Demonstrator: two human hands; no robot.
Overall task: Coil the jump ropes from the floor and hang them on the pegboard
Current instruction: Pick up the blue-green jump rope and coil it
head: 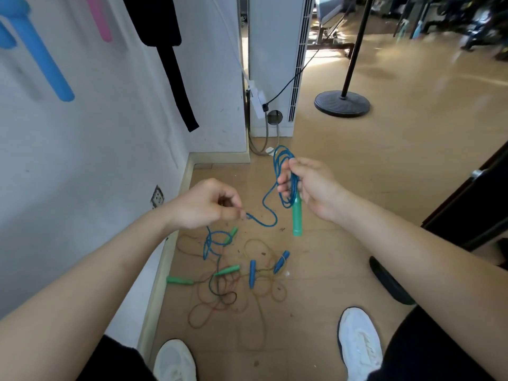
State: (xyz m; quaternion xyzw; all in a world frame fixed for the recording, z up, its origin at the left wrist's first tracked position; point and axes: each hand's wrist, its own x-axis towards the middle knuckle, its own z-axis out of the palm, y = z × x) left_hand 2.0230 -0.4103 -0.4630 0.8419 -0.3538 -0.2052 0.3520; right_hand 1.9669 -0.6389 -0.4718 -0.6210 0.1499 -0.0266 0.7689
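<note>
Ok, right hand (316, 188) grips the coiled blue rope (294, 185) and its green handle (297, 218), well off the wall (82, 160); left hand (203, 207), nearer the wall, pinches that rope's loose run; other ropes (252, 273) lie tangled on floor (357, 166) by the wall

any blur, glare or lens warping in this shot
Head view: the left hand, right hand and blue rope are sharp. The far room at upper right is smeared with blur. Sunlight glares off the floor beside the white unit. The wide lens bows the baseboard.
</note>
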